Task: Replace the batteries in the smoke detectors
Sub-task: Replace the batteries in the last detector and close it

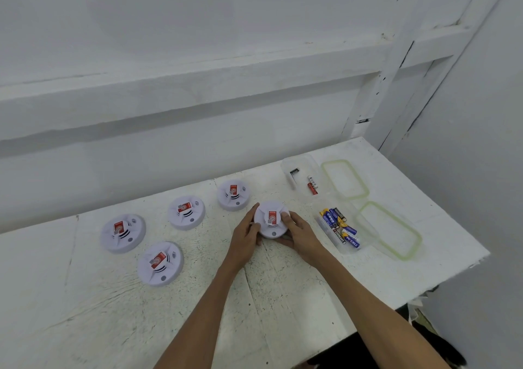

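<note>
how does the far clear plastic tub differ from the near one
The far clear plastic tub holds just two batteries, one black, one red and white, lying apart; the near clear plastic tub holds a heap of batteries, mostly blue and yellow. The far tub looks nearly empty, the near tub crowded. Both are open, with green-rimmed lids lying beside them.

The held smoke detector (271, 222) is white with a red label; the other smoke detectors (160, 263) to its left match. The tabletop (85, 298) is white, flecked with dark specks. At right, the near batteries (339, 228) are blue, yellow and black. The far lid (344, 180) and near lid (389, 231) have pale green rims.
</note>
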Motion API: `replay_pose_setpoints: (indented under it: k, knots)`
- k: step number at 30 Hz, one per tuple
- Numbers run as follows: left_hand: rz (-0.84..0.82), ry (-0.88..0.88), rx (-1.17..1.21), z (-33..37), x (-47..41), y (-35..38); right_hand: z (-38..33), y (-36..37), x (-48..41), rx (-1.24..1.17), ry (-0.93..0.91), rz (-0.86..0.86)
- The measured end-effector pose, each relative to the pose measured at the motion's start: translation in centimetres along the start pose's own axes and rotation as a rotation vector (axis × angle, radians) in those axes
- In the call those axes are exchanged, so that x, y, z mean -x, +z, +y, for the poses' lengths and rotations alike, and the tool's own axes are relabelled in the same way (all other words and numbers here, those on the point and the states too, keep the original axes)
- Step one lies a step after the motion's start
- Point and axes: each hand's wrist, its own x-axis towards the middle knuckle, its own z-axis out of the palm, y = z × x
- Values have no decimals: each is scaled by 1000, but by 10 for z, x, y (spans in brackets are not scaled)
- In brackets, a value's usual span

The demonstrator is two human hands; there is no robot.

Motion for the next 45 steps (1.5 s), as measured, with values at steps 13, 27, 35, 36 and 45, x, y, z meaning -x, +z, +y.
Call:
replay_pose_setpoints:
  k: [13, 27, 35, 36, 45]
  knots:
    - [-1, 23, -4, 2, 1, -1, -1, 0, 0, 12, 4, -6]
    - [12, 150, -10, -2, 19, -11, 1, 17, -7, 77, 34, 36]
    - [307, 211, -47, -7, 54, -43, 18, 57, -10, 428, -101, 82]
    - [346, 206, -66, -9, 58, -47, 18, 61, -8, 474, -135, 91]
    - [442, 253, -315, -19, 67, -52, 24, 80, 3, 708, -246, 160]
